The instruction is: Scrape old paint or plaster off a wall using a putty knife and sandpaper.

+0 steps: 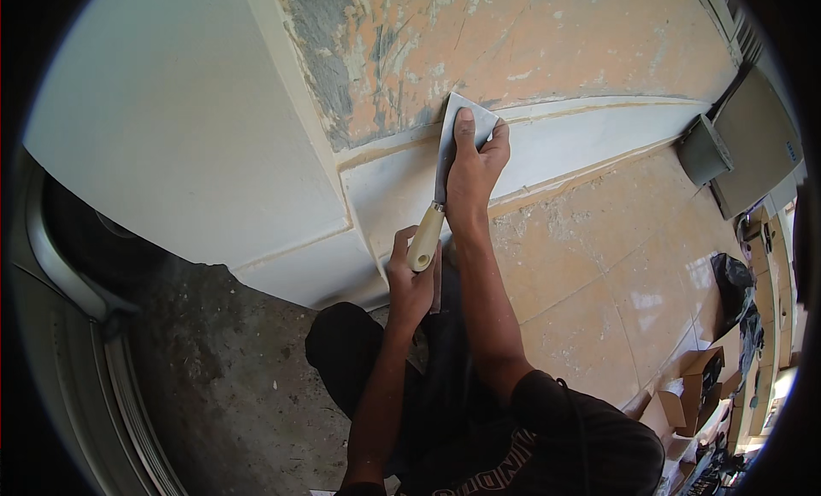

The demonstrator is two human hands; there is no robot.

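Note:
A putty knife with a broad metal blade [448,143] and a cream handle [426,238] lies against the lower part of a wall. My right hand [476,146] grips the blade, its thumb flat on the metal and its fingers at the far edge. Below it, my left hand [410,281] closes around the handle's end; a second flat, narrow piece [437,281] shows beside its fingers, its kind unclear. The blade's upper corner meets the scraped peach-coloured wall [507,66], which has grey and pale patches, just above a white skirting [564,133].
A white wall face [186,130] stands at left, above a rough concrete floor [237,368]. Tiles [577,291] cover the floor at right. A grey bucket [704,151], black plastic bag [731,278] and open cardboard boxes [689,393] stand at right. Part of a vehicle [64,259] shows at far left.

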